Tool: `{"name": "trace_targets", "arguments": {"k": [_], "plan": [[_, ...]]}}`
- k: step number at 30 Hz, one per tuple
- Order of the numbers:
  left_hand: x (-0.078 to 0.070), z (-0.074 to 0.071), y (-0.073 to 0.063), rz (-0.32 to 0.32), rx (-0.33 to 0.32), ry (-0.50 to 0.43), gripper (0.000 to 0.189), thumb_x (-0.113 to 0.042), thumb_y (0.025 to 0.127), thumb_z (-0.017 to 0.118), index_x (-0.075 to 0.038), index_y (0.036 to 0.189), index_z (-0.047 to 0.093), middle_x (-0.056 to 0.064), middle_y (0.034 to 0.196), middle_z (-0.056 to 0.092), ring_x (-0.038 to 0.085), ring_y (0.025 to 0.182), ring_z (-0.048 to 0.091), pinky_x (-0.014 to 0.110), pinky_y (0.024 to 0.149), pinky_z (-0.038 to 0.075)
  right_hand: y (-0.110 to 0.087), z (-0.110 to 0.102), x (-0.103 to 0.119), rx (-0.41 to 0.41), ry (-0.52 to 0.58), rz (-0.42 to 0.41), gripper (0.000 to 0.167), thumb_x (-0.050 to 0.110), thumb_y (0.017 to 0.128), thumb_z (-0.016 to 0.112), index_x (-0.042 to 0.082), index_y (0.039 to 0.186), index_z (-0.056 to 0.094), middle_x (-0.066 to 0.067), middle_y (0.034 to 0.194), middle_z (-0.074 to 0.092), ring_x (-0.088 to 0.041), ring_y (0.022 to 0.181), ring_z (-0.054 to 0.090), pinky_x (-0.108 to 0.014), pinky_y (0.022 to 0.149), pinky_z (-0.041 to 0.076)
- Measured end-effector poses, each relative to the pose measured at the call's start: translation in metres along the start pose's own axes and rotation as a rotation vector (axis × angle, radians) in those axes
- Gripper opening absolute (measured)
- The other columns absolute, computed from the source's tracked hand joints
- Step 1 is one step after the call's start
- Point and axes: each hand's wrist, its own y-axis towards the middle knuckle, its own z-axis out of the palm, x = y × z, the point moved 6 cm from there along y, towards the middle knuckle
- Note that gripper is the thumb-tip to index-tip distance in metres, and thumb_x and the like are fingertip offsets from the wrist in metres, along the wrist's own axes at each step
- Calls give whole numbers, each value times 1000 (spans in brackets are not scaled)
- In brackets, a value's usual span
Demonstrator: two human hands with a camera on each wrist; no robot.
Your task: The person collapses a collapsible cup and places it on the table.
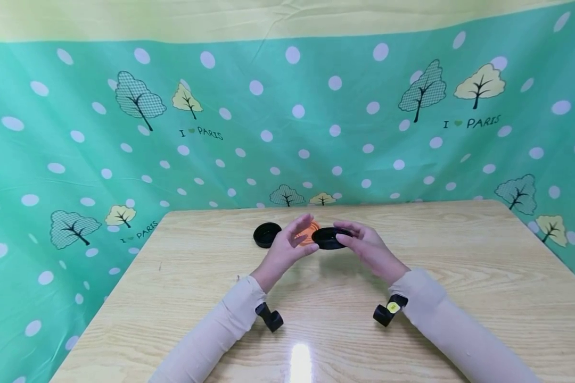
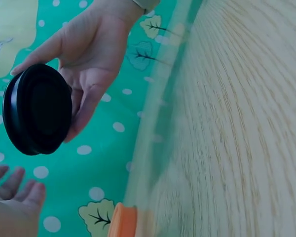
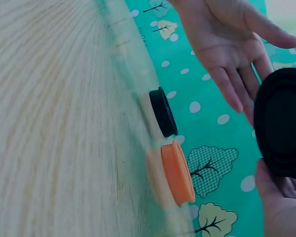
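Observation:
My right hand holds a shallow round black dish by its right side, thumb and fingers around the edge. The dish, with a ridged rim, is raised above the wooden table. In the left wrist view the dish stands tilted in those fingers. My left hand is spread at the dish's left side, thumb and fingers parted. The right wrist view shows that left hand with its palm turned toward the dish and nothing in its grasp.
Behind the hands on the wooden table lies an orange round dish with concentric rings, partly hidden. Another black round dish sits to its left. A green dotted cloth hangs behind the table's far edge.

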Motion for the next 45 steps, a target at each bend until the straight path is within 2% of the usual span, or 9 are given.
{"name": "trace_targets", "arguments": {"k": [3,8,12,16,24,30,37,41,45], "plan": [[0,3,1,-28,39,11,79,-12,85,70,-8,149,23,9,152,31,24,138,30,39,111,29,-1,-1,4,-39,-118,-72,58,15,88,66,-1,138,42,-20,139,44,-11,111,54,-17,90,46],[-11,12,-1,-43,98,8,76,1,85,67,3,147,23,19,149,31,30,136,31,43,111,29,-3,3,12,-22,-139,-204,64,4,81,73,-3,136,43,-21,139,44,-9,119,50,-16,96,42],[-21,16,-5,-17,83,46,70,4,82,69,5,143,33,21,141,42,31,130,39,43,108,33,-5,6,17,6,-170,-289,67,1,77,75,-5,136,43,-22,137,46,-5,119,49,-16,99,39],[-11,14,0,11,58,52,68,6,80,70,-2,141,41,16,137,48,26,126,45,40,107,35,-7,7,20,45,-219,-343,70,0,76,76,-4,137,42,-21,137,47,-6,121,48,-17,101,37],[0,12,3,75,44,111,69,0,78,75,-10,139,45,7,134,52,20,120,49,37,103,39,-7,7,19,101,-274,-324,81,7,76,79,2,143,34,-16,142,41,-10,128,42,-15,104,33],[-2,15,3,28,68,142,75,2,80,72,-8,145,35,10,143,43,25,127,44,39,106,36,-7,4,17,107,-297,-317,80,5,75,79,1,142,35,-15,142,41,-9,127,43,-15,103,34],[-5,17,5,-21,67,119,75,-2,84,70,-7,147,30,10,150,34,26,135,35,43,109,31,-1,-8,18,-1,-352,-285,71,9,74,80,4,136,45,-13,133,52,-22,125,47,-18,103,35],[0,12,3,-6,33,112,75,-9,85,71,-9,147,30,6,151,33,26,137,32,44,110,30,5,-21,15,-73,-382,-249,66,13,77,79,4,134,47,-13,133,52,-26,127,45,-30,107,35],[5,1,0,3,-8,158,74,-18,83,73,-15,146,34,-3,148,38,20,136,35,39,109,33,11,-37,9,-130,-430,-188,65,21,79,78,4,134,48,-15,134,51,-30,129,43,-42,110,31]]}}
